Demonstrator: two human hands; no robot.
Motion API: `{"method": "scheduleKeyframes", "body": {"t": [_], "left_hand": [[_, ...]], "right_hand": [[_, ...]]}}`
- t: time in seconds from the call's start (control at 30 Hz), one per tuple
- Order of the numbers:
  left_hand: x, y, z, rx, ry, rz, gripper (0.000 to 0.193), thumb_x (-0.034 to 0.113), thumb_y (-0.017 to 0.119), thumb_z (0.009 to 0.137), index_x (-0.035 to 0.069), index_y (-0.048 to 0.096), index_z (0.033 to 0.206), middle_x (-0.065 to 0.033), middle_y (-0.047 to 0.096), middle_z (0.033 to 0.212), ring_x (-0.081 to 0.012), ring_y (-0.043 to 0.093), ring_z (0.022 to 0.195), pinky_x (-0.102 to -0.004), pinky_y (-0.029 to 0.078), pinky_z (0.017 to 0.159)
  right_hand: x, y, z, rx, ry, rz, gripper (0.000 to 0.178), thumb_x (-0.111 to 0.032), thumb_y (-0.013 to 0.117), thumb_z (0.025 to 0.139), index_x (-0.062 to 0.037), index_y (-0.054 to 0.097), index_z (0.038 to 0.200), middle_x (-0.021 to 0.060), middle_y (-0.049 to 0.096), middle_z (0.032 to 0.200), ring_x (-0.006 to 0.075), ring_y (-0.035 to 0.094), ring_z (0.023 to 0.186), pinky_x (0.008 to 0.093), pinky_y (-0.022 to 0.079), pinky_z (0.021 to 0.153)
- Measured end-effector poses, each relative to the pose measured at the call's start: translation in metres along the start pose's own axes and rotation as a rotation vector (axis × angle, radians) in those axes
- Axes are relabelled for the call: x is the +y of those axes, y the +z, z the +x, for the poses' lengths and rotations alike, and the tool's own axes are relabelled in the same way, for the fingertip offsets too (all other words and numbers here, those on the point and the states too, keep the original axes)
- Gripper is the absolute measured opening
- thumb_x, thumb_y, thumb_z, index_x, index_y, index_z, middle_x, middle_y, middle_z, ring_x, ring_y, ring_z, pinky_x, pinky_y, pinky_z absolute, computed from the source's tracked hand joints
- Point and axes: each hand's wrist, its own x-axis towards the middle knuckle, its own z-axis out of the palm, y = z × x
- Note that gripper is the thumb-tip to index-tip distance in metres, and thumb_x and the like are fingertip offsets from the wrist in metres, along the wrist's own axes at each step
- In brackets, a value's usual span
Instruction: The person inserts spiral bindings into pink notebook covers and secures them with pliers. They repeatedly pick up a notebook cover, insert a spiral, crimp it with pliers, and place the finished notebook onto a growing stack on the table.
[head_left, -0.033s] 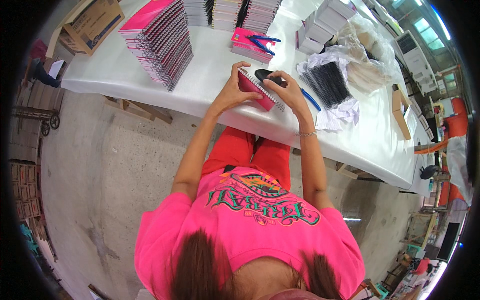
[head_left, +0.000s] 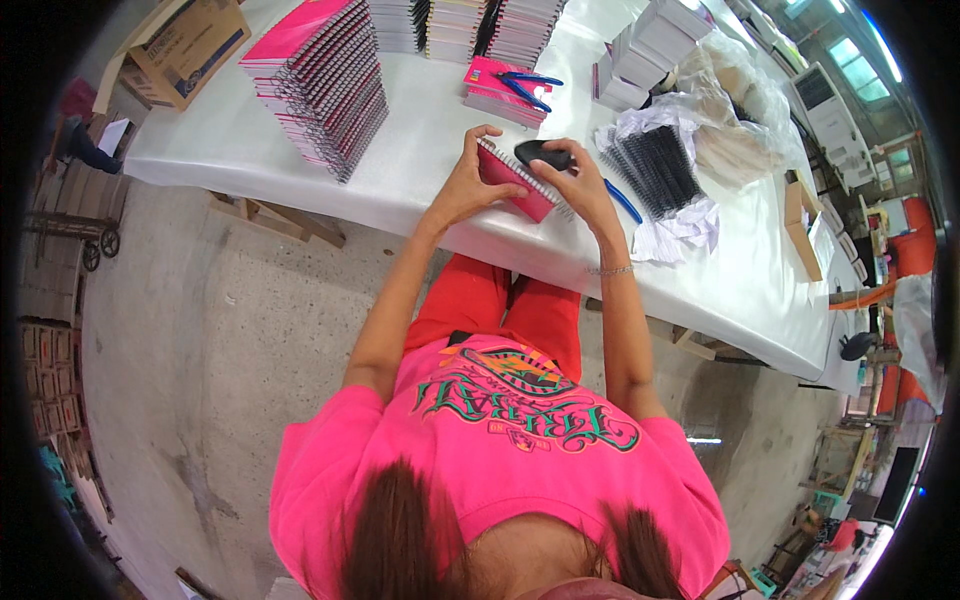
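Note:
My left hand [head_left: 472,187] grips a small pink-red notebook [head_left: 525,203] near the table's front edge, fingers at its far end and thumb across its cover. Along the notebook's right edge runs a row of holes with a spiral coil [head_left: 562,208], whose loose end sticks out at the near corner. My right hand [head_left: 580,185] is curled over that edge, thumb and fingers closed around a black rounded object [head_left: 540,153]. Its exact kind is unclear, and the fingers partly hide it. Just right of this hand lies a blue-handled tool [head_left: 622,200].
Blue-handled cutters [head_left: 522,90] rest on a short pile of pink notebooks [head_left: 503,108]. A tall stack of spiral notebooks [head_left: 325,95] stands left. Black coils [head_left: 655,170] lie on white paper at right, beside clear plastic [head_left: 735,110]. A cardboard box [head_left: 185,55] sits far left.
My right hand and the black object have shifted slightly to the right, and the object appears tilted differently. My left hand holds the notebook nearly still.

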Motion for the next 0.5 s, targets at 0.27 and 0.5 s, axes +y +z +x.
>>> {"method": "scheduleKeyframes", "body": {"t": [0.27, 0.5], "left_hand": [[-0.008, 0.025, -0.015, 0.309, 0.143, 0.035, 0.041, 0.023, 0.064, 0.095, 0.001, 0.044, 0.124, -0.0159, 0.05, 0.124, -0.03, 0.048, 0.118, -0.0375, 0.035, 0.105], [0.006, 0.012, -0.017, 0.265, 0.06, 0.018, 0.023, 0.019, 0.063, 0.094, -0.001, 0.06, 0.105, -0.0102, 0.063, 0.101, -0.0218, 0.06, 0.098, -0.0325, 0.045, 0.09]], "right_hand": [[0.054, -0.036, -0.069, 0.294, -0.028, -0.961, 0.055, -0.032, 0.078, 0.079, -0.0122, 0.058, 0.127, 0.0211, 0.053, 0.122, 0.0395, 0.052, 0.11, 0.0452, 0.04, 0.096], [0.03, -0.034, -0.069, 0.437, -0.045, -0.495, 0.061, -0.021, 0.075, 0.08, -0.0068, 0.052, 0.134, 0.0207, 0.048, 0.121, 0.0342, 0.049, 0.111, 0.0448, 0.041, 0.093]]}}
